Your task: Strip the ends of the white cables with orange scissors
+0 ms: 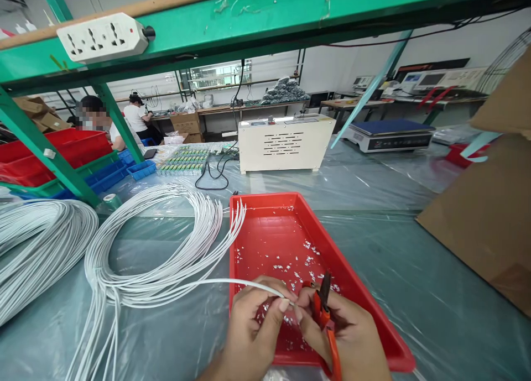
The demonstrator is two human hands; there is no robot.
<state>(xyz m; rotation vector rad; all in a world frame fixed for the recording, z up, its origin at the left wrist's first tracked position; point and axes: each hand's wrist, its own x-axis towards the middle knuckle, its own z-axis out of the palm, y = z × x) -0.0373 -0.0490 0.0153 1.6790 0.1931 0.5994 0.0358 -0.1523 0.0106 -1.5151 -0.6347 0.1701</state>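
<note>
My left hand pinches a white cable close to its end, above a red tray. Tucked in my right hand is a pair of orange-handled pliers or cutters, dark jaws pointing up and away. The thumb and forefinger of that hand also meet at the cable's tip, which the fingers mostly hide. Small silvery scraps lie scattered over the tray floor. From my left hand the cable runs back to a large coil of white cables on the left.
Another cable coil lies at the far left. Behind the tray stand a cream metal box and a weighing scale. Cardboard leans in from the right. A green beam with a power strip crosses overhead. Two people sit further back.
</note>
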